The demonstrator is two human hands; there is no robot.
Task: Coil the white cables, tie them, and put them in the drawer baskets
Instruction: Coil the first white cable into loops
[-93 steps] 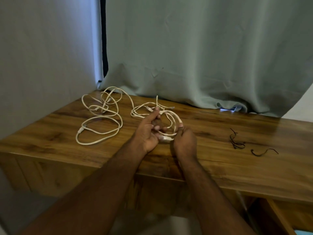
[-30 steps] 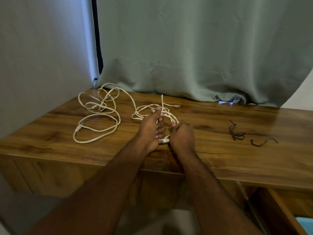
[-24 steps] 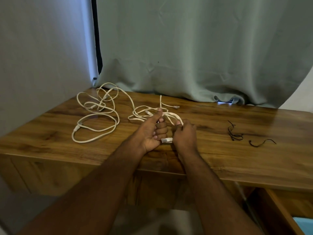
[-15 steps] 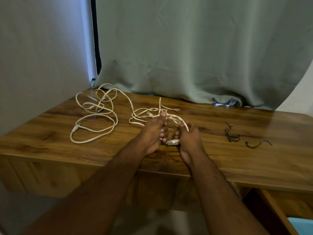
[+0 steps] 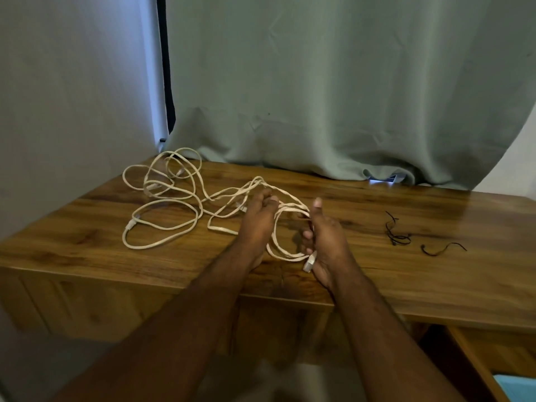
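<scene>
A white cable (image 5: 278, 242) hangs in loops between my two hands above the wooden desk (image 5: 377, 274). My left hand (image 5: 259, 219) pinches its strands near the top of the loops. My right hand (image 5: 326, 242) grips the gathered loops, thumb raised, and the cable's white plug (image 5: 309, 264) sticks out below the palm. More of this cable trails left over the desk. A second white cable (image 5: 162, 204) lies in loose tangled loops at the back left of the desk.
Two short black ties (image 5: 396, 230) (image 5: 441, 249) lie on the desk to the right of my hands. A grey-green curtain (image 5: 333, 97) hangs behind the desk. A drawer edge (image 5: 475, 361) shows at the lower right, with something blue (image 5: 519, 390) in it.
My hands have drawn apart and the loops between them have widened. The right hand moved right and nearer with the plug end; the strand on the desk has been pulled in.
</scene>
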